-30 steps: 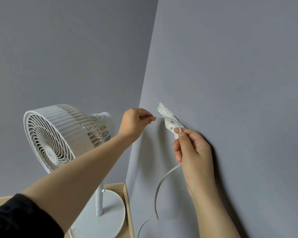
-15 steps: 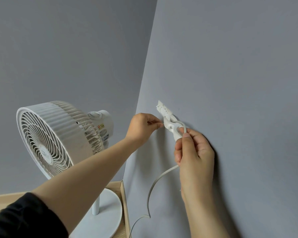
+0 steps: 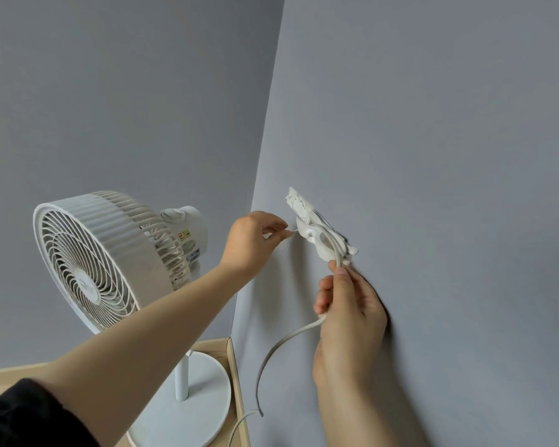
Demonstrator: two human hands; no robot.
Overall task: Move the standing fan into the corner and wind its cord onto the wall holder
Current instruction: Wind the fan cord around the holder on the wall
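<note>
A pale wooden floor is showing as a narrow band along the bottom left of the frame, running into a grey corner. A white standing fan is standing on it at bottom centre, its round base sitting flat on the boards close to the corner. A white cord is hanging down just right of the base; whether it is touching the boards is unclear. The right-hand wall is carrying a white wall holder mid-frame.
</note>
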